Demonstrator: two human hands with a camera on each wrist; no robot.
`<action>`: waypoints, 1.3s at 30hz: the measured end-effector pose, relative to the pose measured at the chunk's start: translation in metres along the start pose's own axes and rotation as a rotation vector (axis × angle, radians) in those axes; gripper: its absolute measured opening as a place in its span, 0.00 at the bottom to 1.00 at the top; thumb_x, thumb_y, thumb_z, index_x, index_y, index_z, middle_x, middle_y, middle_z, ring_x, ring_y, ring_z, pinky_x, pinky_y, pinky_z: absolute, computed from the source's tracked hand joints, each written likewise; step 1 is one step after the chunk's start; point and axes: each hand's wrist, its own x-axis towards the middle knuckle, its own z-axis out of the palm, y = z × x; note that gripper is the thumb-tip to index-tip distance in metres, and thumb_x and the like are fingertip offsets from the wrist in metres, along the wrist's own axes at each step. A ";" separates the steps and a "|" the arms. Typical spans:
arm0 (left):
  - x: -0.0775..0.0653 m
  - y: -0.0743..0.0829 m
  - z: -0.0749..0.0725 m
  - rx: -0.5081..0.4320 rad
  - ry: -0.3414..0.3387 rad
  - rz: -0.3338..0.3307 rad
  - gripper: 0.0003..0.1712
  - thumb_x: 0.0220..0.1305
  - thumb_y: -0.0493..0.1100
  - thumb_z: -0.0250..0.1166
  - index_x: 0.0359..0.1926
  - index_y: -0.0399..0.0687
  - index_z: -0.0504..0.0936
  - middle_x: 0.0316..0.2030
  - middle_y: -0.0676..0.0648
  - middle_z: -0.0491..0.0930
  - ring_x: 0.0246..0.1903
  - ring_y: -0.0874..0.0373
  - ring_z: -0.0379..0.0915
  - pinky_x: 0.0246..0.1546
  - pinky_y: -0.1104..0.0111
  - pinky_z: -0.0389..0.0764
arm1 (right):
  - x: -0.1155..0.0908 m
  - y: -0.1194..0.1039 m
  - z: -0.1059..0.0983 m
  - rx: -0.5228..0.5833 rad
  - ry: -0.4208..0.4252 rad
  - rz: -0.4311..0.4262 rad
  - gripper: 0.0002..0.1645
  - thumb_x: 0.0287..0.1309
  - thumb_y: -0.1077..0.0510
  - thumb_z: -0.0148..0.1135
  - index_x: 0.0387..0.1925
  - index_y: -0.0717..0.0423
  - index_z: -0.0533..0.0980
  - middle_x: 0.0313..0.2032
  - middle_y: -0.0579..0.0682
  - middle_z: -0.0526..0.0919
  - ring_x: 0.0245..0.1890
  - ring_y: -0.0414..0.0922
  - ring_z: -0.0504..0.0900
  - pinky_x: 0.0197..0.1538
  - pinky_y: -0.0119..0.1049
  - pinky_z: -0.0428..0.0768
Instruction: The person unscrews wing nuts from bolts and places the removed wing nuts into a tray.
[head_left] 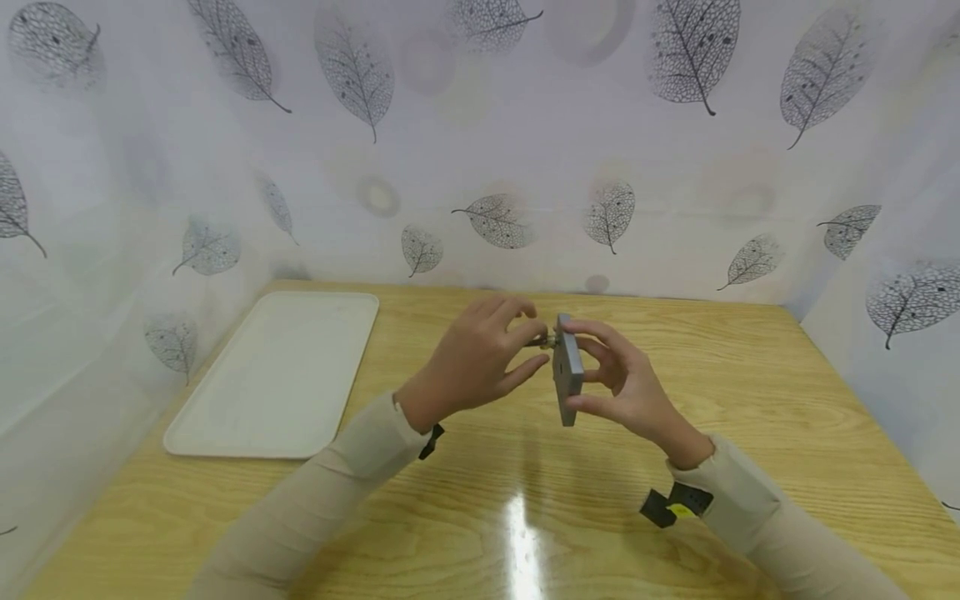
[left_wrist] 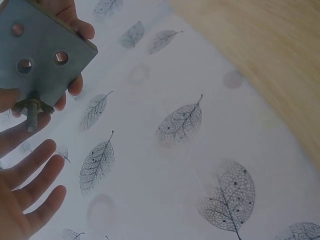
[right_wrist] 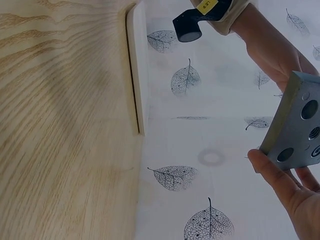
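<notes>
A grey metal plate (head_left: 567, 371) with several round holes is held up on edge above the table. My right hand (head_left: 630, 387) grips it by its edges, thumb low and fingers higher. From the plate's left face sticks a threaded bolt (left_wrist: 32, 122) with a brass-coloured nut (left_wrist: 33, 106) around it, close against the plate. My left hand (head_left: 480, 354) has its thumb and index finger at that nut, while its other fingers spread away from it in the left wrist view. More of the plate's holes show in the right wrist view, where the frame edge cuts the plate off.
A white tray (head_left: 277, 375) lies at the left on the wood-grain table (head_left: 750, 400). Leaf-patterned cloth (head_left: 480, 150) stands behind and at both sides. Black straps with small devices (head_left: 675, 504) sit at the wrists.
</notes>
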 end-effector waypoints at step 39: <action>0.001 -0.001 0.001 -0.042 0.009 0.030 0.13 0.59 0.50 0.65 0.40 0.48 0.82 0.40 0.48 0.79 0.40 0.54 0.76 0.46 0.64 0.78 | -0.002 -0.002 0.001 -0.008 -0.014 -0.013 0.41 0.50 0.71 0.65 0.66 0.62 0.60 0.64 0.51 0.64 0.63 0.41 0.70 0.46 0.36 0.83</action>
